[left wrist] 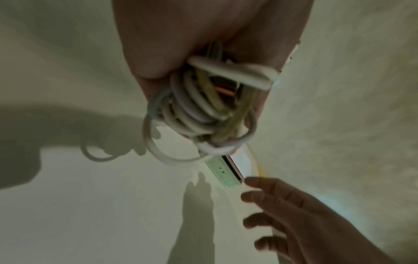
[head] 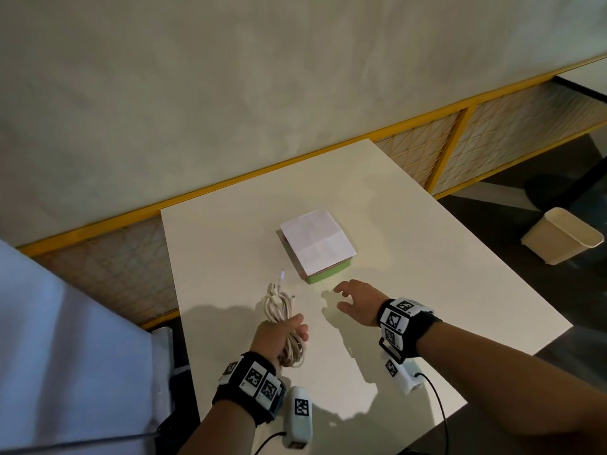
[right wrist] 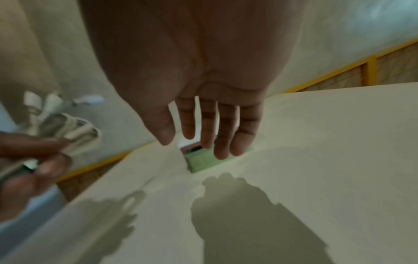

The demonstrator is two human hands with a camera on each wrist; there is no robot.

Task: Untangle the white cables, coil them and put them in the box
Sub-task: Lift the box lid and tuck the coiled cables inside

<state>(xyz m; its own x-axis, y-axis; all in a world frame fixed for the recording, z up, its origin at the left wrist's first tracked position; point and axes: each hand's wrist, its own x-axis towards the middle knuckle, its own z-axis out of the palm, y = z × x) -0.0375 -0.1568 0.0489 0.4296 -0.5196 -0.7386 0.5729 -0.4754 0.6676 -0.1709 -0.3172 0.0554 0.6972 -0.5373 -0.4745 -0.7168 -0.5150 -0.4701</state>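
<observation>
A bundle of coiled white cables is gripped in my left hand above the near part of the white table; loops and a plug end stick out past the fingers. In the left wrist view the same coils fill my curled palm. The box sits mid-table, green-sided with its white lid flap down. My right hand hovers with fingers spread just short of the box's near corner, holding nothing. In the right wrist view its straight fingertips hang over the green box side.
A beige wall with a yellow-framed lattice panel runs behind the table. A cream waste bin stands on the dark floor to the right. A pale blue cloth surface lies off the table's left edge.
</observation>
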